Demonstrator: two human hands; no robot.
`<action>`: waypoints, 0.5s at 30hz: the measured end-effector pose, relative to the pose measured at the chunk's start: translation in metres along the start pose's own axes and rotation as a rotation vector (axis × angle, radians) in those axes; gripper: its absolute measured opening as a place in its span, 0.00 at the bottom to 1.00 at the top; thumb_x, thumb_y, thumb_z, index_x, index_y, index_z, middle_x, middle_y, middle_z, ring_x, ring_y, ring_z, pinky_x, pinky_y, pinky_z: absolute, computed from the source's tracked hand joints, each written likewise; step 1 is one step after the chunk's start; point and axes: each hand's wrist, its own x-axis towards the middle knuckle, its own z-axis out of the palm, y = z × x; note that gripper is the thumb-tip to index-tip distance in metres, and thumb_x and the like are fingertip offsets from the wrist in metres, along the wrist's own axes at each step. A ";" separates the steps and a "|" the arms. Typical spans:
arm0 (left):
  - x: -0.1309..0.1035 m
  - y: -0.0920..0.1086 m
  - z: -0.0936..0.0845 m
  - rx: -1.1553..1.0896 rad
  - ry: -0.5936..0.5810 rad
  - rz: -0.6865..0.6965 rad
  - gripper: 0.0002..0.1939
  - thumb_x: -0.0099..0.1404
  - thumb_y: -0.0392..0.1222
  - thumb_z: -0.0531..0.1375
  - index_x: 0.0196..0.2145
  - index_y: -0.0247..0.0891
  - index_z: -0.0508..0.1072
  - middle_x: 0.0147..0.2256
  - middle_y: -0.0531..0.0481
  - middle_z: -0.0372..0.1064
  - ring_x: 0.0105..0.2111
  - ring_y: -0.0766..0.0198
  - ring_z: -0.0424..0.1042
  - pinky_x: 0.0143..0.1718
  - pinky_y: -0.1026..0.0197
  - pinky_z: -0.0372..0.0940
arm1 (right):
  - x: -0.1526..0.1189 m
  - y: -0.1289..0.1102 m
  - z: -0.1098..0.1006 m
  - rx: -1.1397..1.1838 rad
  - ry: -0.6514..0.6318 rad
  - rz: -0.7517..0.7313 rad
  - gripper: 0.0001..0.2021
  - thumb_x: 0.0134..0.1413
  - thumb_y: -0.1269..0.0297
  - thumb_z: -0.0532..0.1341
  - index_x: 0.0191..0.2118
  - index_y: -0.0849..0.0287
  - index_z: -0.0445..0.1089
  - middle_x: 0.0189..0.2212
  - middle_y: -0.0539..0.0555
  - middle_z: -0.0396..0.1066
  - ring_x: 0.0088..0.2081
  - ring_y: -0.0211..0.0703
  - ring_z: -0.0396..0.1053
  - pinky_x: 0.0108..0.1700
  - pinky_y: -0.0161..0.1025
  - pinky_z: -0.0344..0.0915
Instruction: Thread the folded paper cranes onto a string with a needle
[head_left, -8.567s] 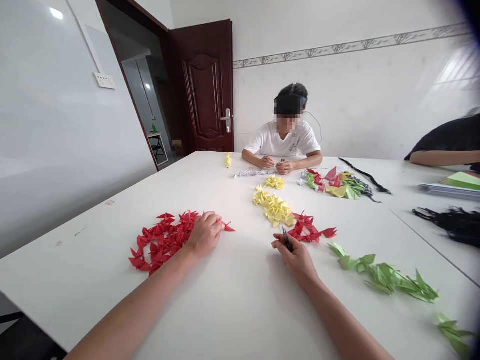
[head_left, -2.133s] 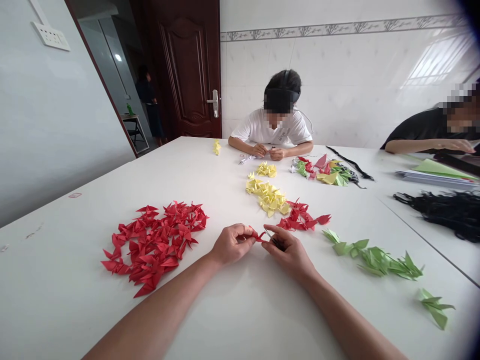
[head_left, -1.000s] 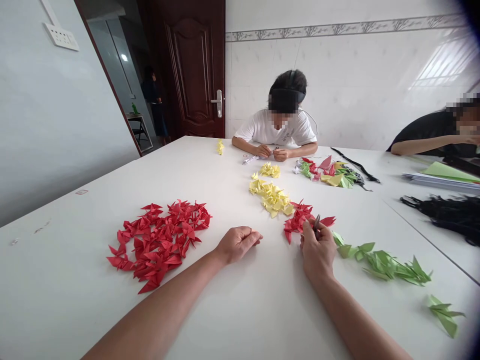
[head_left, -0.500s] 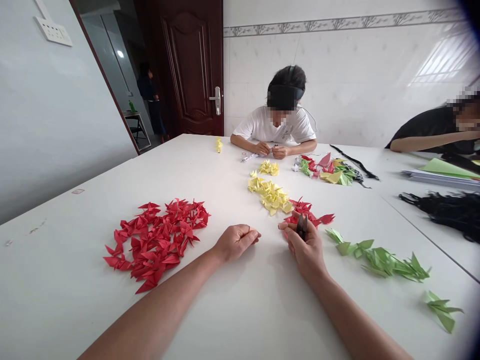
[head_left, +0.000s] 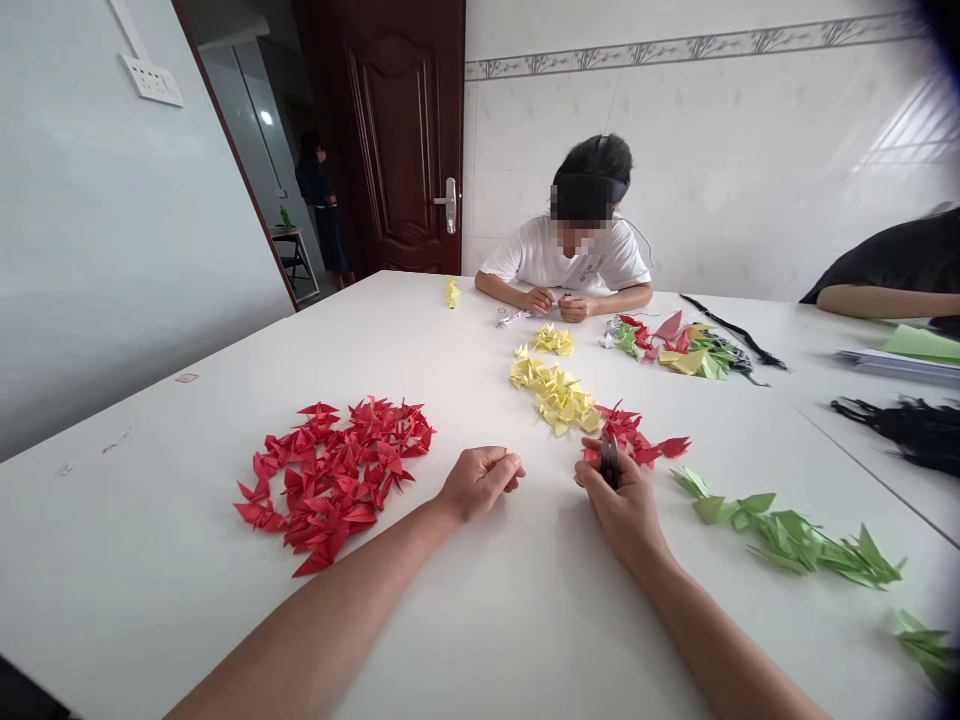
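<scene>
My left hand (head_left: 480, 482) is closed in a pinch above the white table (head_left: 480, 640); whatever its fingertips hold is too small to make out. To its right, my right hand (head_left: 619, 490) is wrapped round a small pair of dark scissors or snips (head_left: 611, 462), with its blades pointing up. Folded red paper pieces (head_left: 330, 480) lie in a large heap left of my left hand. Just beyond my right hand are more red pieces (head_left: 630, 430), touching a row of yellow ones (head_left: 555, 390). Green folded pieces (head_left: 795, 540) stretch out to the right.
Across the table a person in a white shirt (head_left: 570, 240) works with both hands near a mixed-colour paper pile (head_left: 675, 345). Black cords (head_left: 900, 428) and stacked paper (head_left: 900, 362) lie at the right, near another person's arm (head_left: 885, 302). A door (head_left: 397, 140) stands behind.
The view has turned slightly left, so most things appear further right. The thumb and forefinger of my right hand have drawn closer together. The snips are still in that hand.
</scene>
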 end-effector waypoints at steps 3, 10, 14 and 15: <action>0.007 -0.007 -0.012 0.296 0.252 0.125 0.15 0.62 0.45 0.49 0.27 0.36 0.71 0.24 0.50 0.65 0.27 0.65 0.65 0.32 0.62 0.62 | 0.002 0.003 0.000 0.002 -0.002 0.034 0.19 0.46 0.56 0.59 0.43 0.60 0.66 0.23 0.49 0.64 0.23 0.37 0.61 0.24 0.34 0.56; 0.011 -0.018 -0.036 1.040 0.454 0.054 0.22 0.55 0.27 0.50 0.44 0.40 0.70 0.40 0.41 0.62 0.40 0.52 0.60 0.38 0.52 0.57 | 0.004 0.009 0.001 0.049 -0.006 0.043 0.20 0.45 0.53 0.59 0.43 0.60 0.66 0.23 0.49 0.65 0.24 0.38 0.63 0.24 0.34 0.56; 0.008 -0.017 -0.042 1.148 0.437 -0.098 0.26 0.54 0.24 0.47 0.48 0.42 0.67 0.40 0.42 0.61 0.37 0.54 0.60 0.35 0.55 0.56 | 0.005 0.009 0.002 0.064 -0.003 0.044 0.20 0.45 0.54 0.59 0.43 0.60 0.66 0.24 0.50 0.66 0.28 0.41 0.66 0.26 0.35 0.58; 0.008 -0.017 -0.043 1.146 0.423 -0.121 0.26 0.54 0.23 0.46 0.47 0.41 0.67 0.38 0.42 0.62 0.36 0.56 0.61 0.34 0.57 0.56 | 0.005 0.008 0.002 0.061 -0.006 0.041 0.20 0.45 0.54 0.59 0.42 0.60 0.66 0.24 0.50 0.66 0.28 0.41 0.66 0.27 0.35 0.58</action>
